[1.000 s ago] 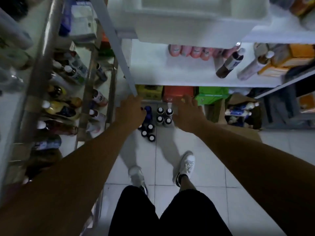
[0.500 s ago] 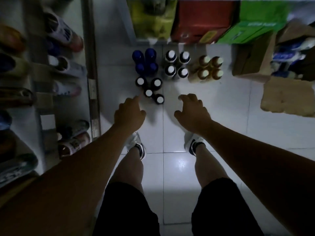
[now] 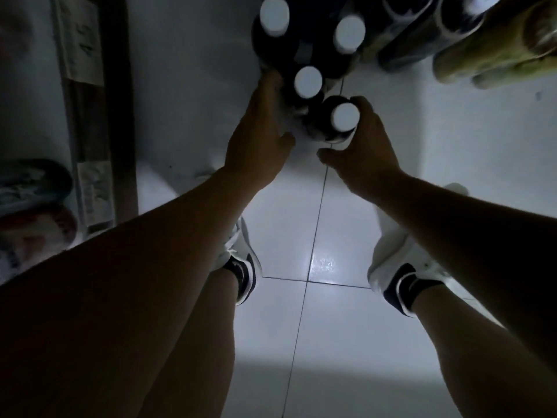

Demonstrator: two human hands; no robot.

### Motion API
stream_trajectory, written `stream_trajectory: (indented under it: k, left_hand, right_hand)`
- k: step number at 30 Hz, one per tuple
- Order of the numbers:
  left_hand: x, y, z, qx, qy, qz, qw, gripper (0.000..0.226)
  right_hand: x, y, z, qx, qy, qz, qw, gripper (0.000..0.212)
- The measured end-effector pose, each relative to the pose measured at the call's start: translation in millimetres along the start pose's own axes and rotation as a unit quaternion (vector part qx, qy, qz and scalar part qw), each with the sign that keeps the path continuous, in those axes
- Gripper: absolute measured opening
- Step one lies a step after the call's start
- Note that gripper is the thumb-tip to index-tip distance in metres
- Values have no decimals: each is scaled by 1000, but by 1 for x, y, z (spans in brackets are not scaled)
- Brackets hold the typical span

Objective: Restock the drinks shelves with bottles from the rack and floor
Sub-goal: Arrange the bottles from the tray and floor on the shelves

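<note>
Four dark bottles with white caps are seen standing close together on the white tiled floor point(image 3: 376, 312). The nearest bottle point(image 3: 337, 125) is wrapped by the curled fingers of the right hand point(image 3: 364, 152), with the thumb stretched below it. The bottle behind it point(image 3: 304, 89) is touched on its left side by the left hand point(image 3: 259, 140), whose fingers are partly bent around it; whether the grip is closed cannot be told. A metal rack point(image 3: 99, 116) is seen at the left, with lying bottles blurred. White sneakers point(image 3: 394, 251) are planted below.
</note>
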State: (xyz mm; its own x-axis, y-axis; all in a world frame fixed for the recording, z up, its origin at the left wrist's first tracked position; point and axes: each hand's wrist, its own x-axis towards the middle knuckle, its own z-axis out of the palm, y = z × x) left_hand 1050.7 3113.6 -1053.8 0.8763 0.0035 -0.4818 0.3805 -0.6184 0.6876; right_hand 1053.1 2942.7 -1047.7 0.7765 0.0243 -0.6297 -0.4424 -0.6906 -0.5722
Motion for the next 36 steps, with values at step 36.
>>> stream_trajectory:
  k: [36]
  left_hand:
    - [-174, 307, -199, -376, 79, 3, 923, 67]
  right_hand:
    - [-219, -215, -280, 163, -63, -85, 981, 41]
